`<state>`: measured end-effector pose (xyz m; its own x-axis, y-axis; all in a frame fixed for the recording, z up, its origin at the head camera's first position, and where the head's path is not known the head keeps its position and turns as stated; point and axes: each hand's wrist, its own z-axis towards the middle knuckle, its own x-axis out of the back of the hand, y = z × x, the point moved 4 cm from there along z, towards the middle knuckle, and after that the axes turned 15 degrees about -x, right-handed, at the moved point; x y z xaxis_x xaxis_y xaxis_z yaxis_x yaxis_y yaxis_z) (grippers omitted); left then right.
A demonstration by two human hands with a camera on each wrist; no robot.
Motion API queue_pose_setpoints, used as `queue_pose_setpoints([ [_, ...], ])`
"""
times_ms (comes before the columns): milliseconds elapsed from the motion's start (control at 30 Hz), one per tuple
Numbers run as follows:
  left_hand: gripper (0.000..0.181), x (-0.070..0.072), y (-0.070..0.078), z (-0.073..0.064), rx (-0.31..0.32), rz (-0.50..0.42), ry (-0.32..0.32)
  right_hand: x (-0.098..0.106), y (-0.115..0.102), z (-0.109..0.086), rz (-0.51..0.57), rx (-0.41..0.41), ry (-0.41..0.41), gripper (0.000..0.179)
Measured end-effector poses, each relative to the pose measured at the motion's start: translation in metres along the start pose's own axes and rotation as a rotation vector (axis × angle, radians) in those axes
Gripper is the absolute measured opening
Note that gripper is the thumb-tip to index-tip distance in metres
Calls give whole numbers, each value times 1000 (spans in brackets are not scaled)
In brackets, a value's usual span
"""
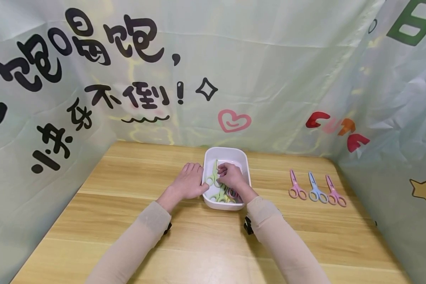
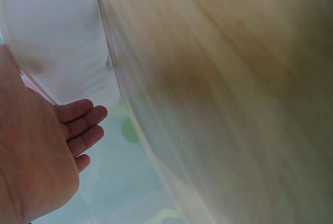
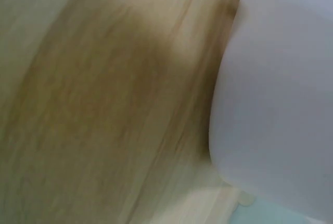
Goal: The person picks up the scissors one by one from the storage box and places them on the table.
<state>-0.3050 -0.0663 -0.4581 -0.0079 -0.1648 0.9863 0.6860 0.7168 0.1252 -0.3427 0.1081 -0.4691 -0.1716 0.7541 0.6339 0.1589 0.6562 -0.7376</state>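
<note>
A white plastic bin (image 1: pixel 226 206) stands on the table, holding several pairs of scissors in its near part. My right hand (image 1: pixel 231 176) reaches over its right side, fingers curled, and pinches light green scissors (image 1: pixel 213 178) near their middle, blades pointing to the far side. More green scissors (image 1: pixel 220 196) and pink-handled ones lie below, partly hidden by the hand. My left hand (image 1: pixel 189 182) rests against the bin's left side, thumb at the rim and fingers extended. In the left wrist view, those fingers (image 2: pixel 86 125) lie loosely beside the bin wall (image 2: pixel 62 36).
To the right on the wooden table (image 1: pixel 127 189) lie pink scissors (image 1: pixel 295 186), blue scissors (image 1: pixel 316 189) and another pink pair (image 1: pixel 334 192), side by side. A printed curtain (image 1: pixel 269 79) walls off the back and sides. The right wrist view shows the bin's outer wall (image 3: pixel 276 94).
</note>
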Motion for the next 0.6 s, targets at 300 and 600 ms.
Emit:
queue_pose_setpoints([
  [300, 57, -2, -1, 1, -3, -8, 8, 0, 0, 1, -4, 6, -8, 42],
  [600, 55, -1, -1, 0, -6, -6, 7, 1, 2, 3, 72, -23, -23, 41],
])
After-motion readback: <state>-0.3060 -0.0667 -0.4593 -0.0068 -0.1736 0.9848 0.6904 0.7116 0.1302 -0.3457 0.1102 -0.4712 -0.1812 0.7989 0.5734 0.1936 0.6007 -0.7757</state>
